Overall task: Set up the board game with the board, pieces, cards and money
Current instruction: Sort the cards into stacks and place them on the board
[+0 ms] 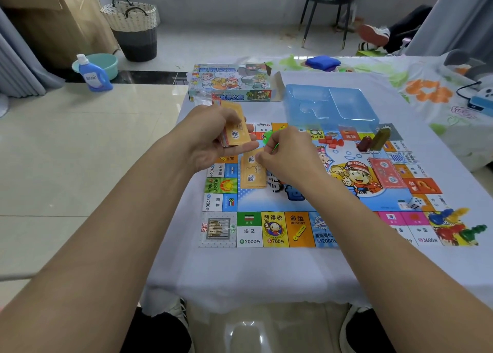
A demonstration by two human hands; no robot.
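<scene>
Head view, the only one supplied. The board (314,190) lies flat on the cloth-covered table (240,278), centre to right of the frame. The left hand (213,139), left of centre, curls its fingers and thumb round a stack of orange cards (236,128) held above the board's upper left corner. The right hand (288,155), at centre, pinches the near edge of a second orange card pile (253,174) lying on the board; a thin green band (274,147) shows at its fingertips, though whether it is looped on a finger cannot be told. A pink card pile (384,174), red houses (330,140), dark blocks (373,140), a die (414,202) and coloured pawns (453,226) sit on the board's right half; the blue tray (330,103) and box (232,83) stand just above it. Assessed risks: the held stack is gripped loosely at one end and could fan out or drop onto the board, mixing with the laid pile; the band could snap loose and scatter cards; a forearm sweep could disturb the small houses close to the right hand.
</scene>
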